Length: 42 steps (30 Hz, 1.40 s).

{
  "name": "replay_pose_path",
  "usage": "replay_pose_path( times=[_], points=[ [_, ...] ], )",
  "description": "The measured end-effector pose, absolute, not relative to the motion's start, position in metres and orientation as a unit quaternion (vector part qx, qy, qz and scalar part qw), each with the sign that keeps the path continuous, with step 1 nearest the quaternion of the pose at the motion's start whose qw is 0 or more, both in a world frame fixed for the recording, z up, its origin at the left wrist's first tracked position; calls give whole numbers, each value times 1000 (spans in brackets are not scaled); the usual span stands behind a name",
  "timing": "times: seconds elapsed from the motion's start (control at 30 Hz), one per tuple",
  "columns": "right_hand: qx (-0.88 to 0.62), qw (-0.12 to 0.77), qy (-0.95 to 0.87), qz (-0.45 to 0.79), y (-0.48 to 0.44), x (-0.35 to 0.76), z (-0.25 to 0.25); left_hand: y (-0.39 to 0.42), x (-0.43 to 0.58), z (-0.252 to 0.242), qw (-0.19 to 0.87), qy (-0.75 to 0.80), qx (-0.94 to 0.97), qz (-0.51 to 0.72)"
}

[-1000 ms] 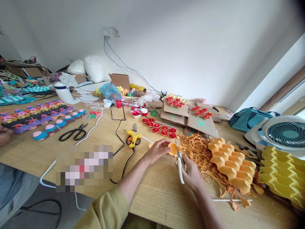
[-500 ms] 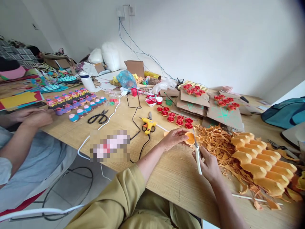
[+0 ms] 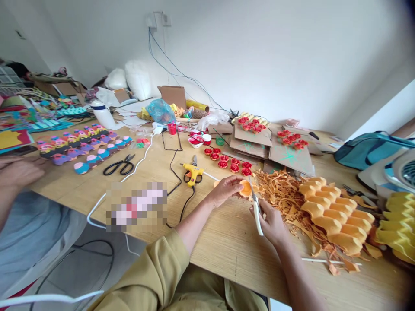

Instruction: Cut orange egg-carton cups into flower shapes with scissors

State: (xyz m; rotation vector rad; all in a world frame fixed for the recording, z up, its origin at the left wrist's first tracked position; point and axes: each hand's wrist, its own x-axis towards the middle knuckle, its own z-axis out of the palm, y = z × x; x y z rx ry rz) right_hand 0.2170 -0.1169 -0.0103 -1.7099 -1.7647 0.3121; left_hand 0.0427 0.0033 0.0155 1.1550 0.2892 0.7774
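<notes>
My left hand (image 3: 225, 190) pinches a small orange egg-carton cup (image 3: 245, 188) just above the wooden table (image 3: 227, 242). My right hand (image 3: 271, 221) is closed on white-handled scissors (image 3: 257, 209), whose blades meet the cup's edge. Right beside both hands lies a heap of orange trimmings (image 3: 279, 194). Past that heap, a painted orange egg tray (image 3: 335, 214) rests on the table to my right.
A yellow glue gun (image 3: 193, 170) with a black cord, black scissors (image 3: 119, 166), red paper roses (image 3: 227, 161) and cardboard sheets (image 3: 288, 155) lie further back. Painted cups (image 3: 81, 147) line the left side. Another person's hand (image 3: 17, 172) rests at the left edge. A teal bag (image 3: 366, 149) sits far right.
The view has swung back and forth, first left, then slightly right. My hands keep the same hold on the orange cup and scissors. The other person's hand at the left has shifted.
</notes>
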Motion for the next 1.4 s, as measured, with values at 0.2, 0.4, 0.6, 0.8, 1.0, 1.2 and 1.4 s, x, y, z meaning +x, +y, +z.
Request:
replay_pose_path(
  times=[0.2,0.4,0.6,0.8,1.0,1.2,1.4],
  points=[
    [-664,301,-679,89,-113,213,-8,4,40,16,768,153,520,340],
    [-661,286,-692,55,-113,211,-7,6,40,12,771,149,521,336],
    [-662,296,-685,61,-113,208,-5,6,38,17,763,154,532,333],
    [-656,299,-687,86,-114,206,-2,1,37,26,734,167,566,336],
    [-650,314,-688,77,-114,207,-1,1,38,23,740,149,568,327],
    [-647,315,-691,62,-114,206,1,3,39,21,742,147,565,330],
    [-642,309,-698,65,-115,208,1,4,38,21,751,150,556,323]
  ],
)
